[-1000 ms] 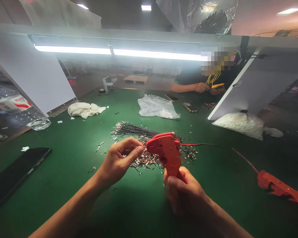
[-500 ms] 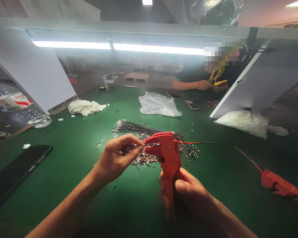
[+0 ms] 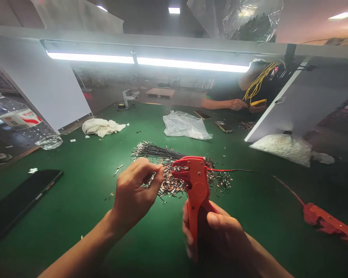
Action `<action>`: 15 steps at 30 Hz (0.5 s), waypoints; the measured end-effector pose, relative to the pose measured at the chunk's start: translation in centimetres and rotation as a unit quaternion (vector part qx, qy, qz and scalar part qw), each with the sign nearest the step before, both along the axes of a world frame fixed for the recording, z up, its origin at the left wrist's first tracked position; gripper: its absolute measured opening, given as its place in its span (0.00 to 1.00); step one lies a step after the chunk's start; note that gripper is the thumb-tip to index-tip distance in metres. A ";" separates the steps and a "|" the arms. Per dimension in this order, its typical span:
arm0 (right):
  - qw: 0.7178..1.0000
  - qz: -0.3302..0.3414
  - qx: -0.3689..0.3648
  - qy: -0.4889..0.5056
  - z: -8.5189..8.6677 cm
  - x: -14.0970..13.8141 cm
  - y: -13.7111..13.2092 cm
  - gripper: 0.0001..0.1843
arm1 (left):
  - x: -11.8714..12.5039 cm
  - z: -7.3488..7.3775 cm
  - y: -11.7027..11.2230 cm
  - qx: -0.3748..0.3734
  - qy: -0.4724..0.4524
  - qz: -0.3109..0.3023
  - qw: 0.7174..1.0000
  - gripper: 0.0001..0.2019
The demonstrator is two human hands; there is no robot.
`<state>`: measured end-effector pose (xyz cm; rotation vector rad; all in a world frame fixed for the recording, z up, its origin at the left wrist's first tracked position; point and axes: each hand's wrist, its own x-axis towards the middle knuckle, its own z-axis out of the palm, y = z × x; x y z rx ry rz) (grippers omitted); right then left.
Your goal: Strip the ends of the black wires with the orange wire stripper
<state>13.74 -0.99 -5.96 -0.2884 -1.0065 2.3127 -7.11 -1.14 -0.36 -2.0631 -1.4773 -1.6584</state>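
In my right hand is a red wire stripper, held upright by its handles with its jaws facing left. My left hand pinches thumb and forefinger together just left of those jaws, on what looks like a thin wire, barely visible at the fingertips. Beyond the tool lies a bundle of black wires with bare metal ends. Around and beneath the stripper are scattered many short black and coppery scraps, partly hidden by it.
A second red tool rests at the right. On the green table are a dark phone, a white cloth, a clear plastic bag and a filled bag. Across the table, a person's hands hold yellow wires.
My left hand has drawn back slightly left from the stripper's jaws, leaving a small gap. The stripper stays in my right hand at nearly the same place. The view has tilted a little.
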 end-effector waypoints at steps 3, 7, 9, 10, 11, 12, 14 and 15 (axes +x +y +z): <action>1.000 0.000 -0.007 0.005 -0.3 0.0 -0.2 0.21 | -0.1 0.1 -0.2 0.021 0.023 -0.012 0.999 0.07; 1.000 0.000 -0.016 0.009 -0.6 0.0 -0.4 0.21 | -0.2 0.3 -0.1 0.034 0.071 -0.038 0.996 0.05; 0.999 -0.008 -0.033 0.013 -0.7 0.1 -0.4 0.20 | -0.2 0.4 -0.1 0.045 0.089 -0.034 0.994 0.06; 0.999 -0.010 -0.037 0.016 -0.8 0.1 -0.4 0.20 | -0.2 0.5 0.0 0.050 0.096 -0.032 0.994 0.06; 0.999 -0.007 -0.036 0.021 -0.8 0.1 -0.5 0.20 | -0.2 0.5 0.0 0.055 0.102 -0.030 0.993 0.06; 0.999 -0.002 -0.033 0.024 -0.9 0.1 -0.5 0.20 | -0.2 0.5 0.0 0.058 0.105 -0.030 0.992 0.06; 0.999 0.008 -0.030 0.029 -1.0 0.0 -0.6 0.20 | -0.2 0.6 0.0 0.059 0.110 -0.032 0.992 0.06; 0.999 0.009 -0.037 0.031 -1.1 0.0 -0.6 0.20 | -0.2 0.6 0.0 0.057 0.110 -0.034 0.992 0.06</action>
